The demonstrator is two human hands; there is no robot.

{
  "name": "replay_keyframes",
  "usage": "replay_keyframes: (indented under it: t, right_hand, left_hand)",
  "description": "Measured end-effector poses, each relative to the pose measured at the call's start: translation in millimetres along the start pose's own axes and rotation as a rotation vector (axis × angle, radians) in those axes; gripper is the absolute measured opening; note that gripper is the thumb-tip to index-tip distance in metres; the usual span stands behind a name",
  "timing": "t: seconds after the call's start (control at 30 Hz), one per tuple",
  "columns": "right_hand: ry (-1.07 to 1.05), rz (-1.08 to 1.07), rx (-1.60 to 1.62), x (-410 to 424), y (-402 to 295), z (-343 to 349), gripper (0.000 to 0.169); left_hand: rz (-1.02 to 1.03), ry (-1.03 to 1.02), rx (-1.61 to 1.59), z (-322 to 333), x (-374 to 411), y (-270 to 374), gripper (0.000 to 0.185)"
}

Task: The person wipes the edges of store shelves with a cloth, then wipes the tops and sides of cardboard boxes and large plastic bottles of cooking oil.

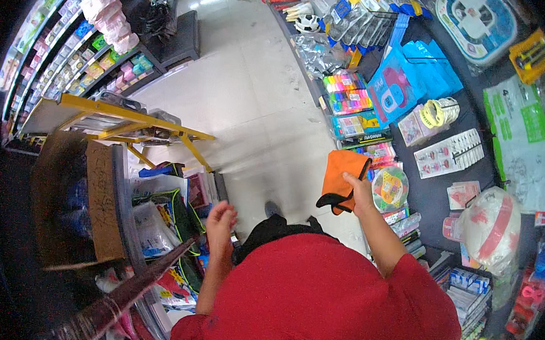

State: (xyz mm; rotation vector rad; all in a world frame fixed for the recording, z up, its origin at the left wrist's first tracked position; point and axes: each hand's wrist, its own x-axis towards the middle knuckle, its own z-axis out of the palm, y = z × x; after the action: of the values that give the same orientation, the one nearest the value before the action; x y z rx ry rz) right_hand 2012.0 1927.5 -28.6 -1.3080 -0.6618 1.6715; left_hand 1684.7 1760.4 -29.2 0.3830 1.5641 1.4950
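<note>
My right hand (360, 195) grips an orange cloth (341, 172) with a black edge, pinched at its right side with the thumb on top. The cloth hangs folded over the aisle floor, beside the right-hand shelf. My left hand (221, 219) is raised near the left shelf's edge, fingers loosely bent and a little apart. Nothing shows in it. Close to that hand are a clear plastic package (154, 230) and a black mesh pouch with green trim (177, 206).
A yellow stepladder (134, 118) stands ahead on the left, beyond an open cardboard box (104, 201). Marker packs (349, 92), blue PVC bags (397, 81) and a round colourful item (389, 188) line the right shelf. A tiled floor (258, 107) runs between the shelves.
</note>
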Motion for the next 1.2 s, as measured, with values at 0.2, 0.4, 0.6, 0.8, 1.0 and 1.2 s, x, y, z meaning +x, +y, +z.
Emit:
replay_keyframes:
  t: [0.2,0.4,0.6,0.8,1.0,1.2]
  right_hand:
    - [0.193,-0.051,-0.184,55,-10,17,0.031]
    - [0.333,-0.132,-0.531,108,7,-23,0.029]
    - [0.554,0.037,-0.971,187,-28,1,0.046]
    - [0.355,-0.051,-1.097,360,-2,-30,0.056]
    - [-0.17,-0.086,-1.098,463,-93,123,0.04]
    - [-0.662,-0.061,-0.847,508,-110,257,0.052]
  left_hand:
    - [-0.059,0.034,-0.048,0,82,44,0.025]
    - [-0.197,0.019,0.041,12,149,43,0.027]
    - [-0.237,0.073,0.039,55,213,63,0.029]
    - [-0.182,0.214,0.032,112,293,99,0.036]
    - [-0.215,0.451,-0.081,142,310,113,0.036]
    - [-0.187,0.7,-0.186,134,280,73,0.034]
